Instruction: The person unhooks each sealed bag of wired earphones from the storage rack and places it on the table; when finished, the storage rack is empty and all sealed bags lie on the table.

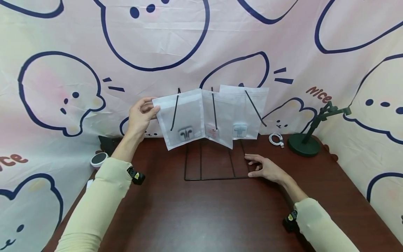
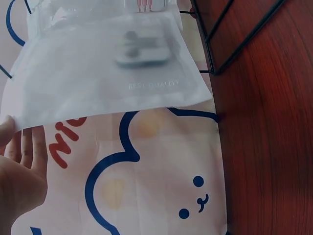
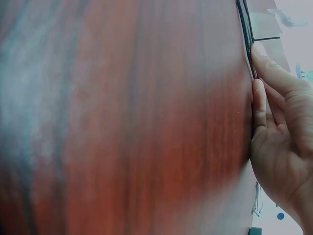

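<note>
Three frosted white zip bags hang from the black prongs of a wire display rack (image 1: pixel 207 179) on the table. My left hand (image 1: pixel 140 117) pinches the upper left edge of the leftmost bag (image 1: pixel 185 115), thumb in front and fingers behind. Earphones show faintly through this bag, and "BEST QUALITY" is printed on it in the left wrist view. The middle bag (image 1: pixel 221 134) overlaps its neighbours and holds a small pack with pink marks. A pale pack shows in the right bag (image 1: pixel 248 105). My right hand (image 1: pixel 266 169) grips the rack's base at its front right corner.
A coiled white cable (image 1: pixel 276 139) and a dark green stand (image 1: pixel 303 144) with a jointed arm are at the back right. A round white device (image 1: pixel 99 159) sits at the table's left edge by a black object (image 1: pixel 108 143). A patterned cloth hangs behind.
</note>
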